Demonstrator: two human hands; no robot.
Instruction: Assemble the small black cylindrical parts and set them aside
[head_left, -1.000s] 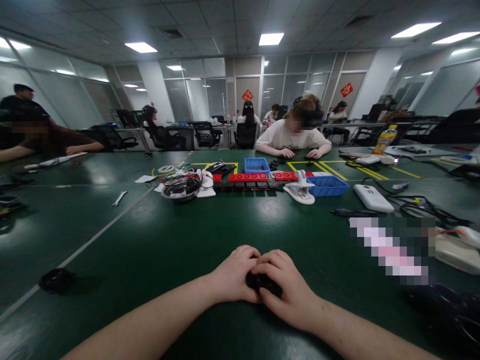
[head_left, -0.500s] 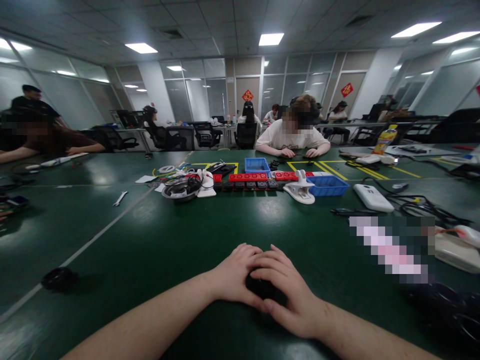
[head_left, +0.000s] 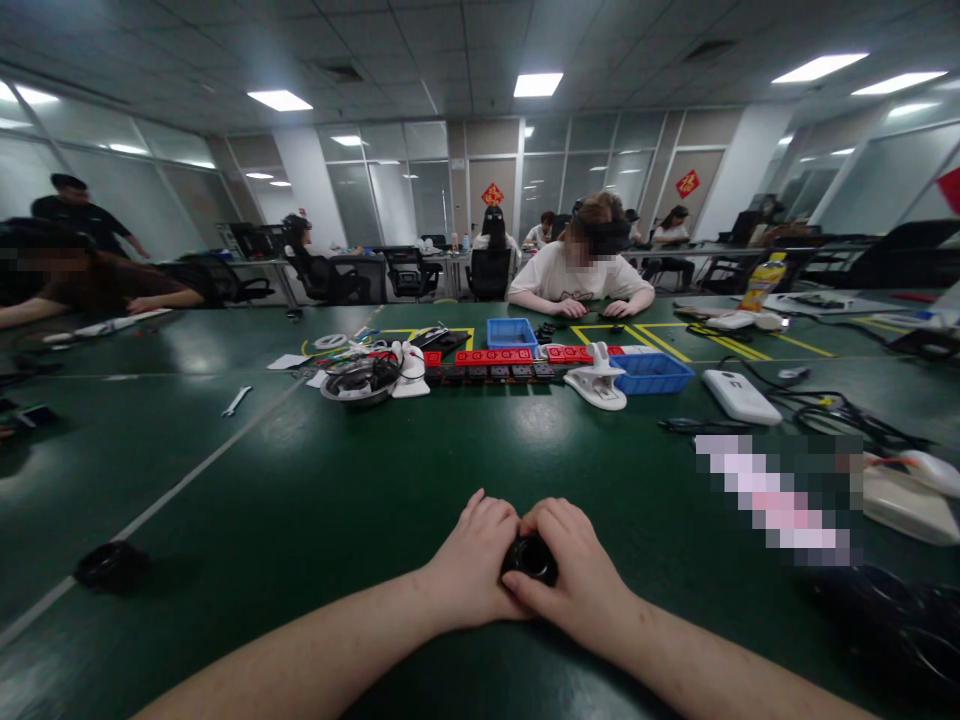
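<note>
On the green table near me, a black round part with a round hollow in its top [head_left: 534, 557] sits between my two hands. My left hand [head_left: 480, 560] is curled against its left side, most of its fingers hidden behind the part. Wrapped over the right side is my right hand [head_left: 574, 560], its thumb across the near rim and its fingers bent over the far edge. Both hands are closed on the part, and their fingertips nearly meet at the back. A similar black part [head_left: 112, 566] lies far to the left, and black round pieces [head_left: 900, 615] lie at the lower right.
Across the table's middle stand a red and black power strip [head_left: 495, 358], a white clip stand [head_left: 598, 380], a metal bowl of cables [head_left: 361, 378] and blue bins [head_left: 652, 374]. A wrench [head_left: 237, 402] lies left, a white power bank [head_left: 741, 397] right. A person [head_left: 581, 265] sits opposite.
My right hand's fingers have drawn back and to the right, uncovering the part's hollow top. My left hand stays against the part. The view has shifted slightly.
</note>
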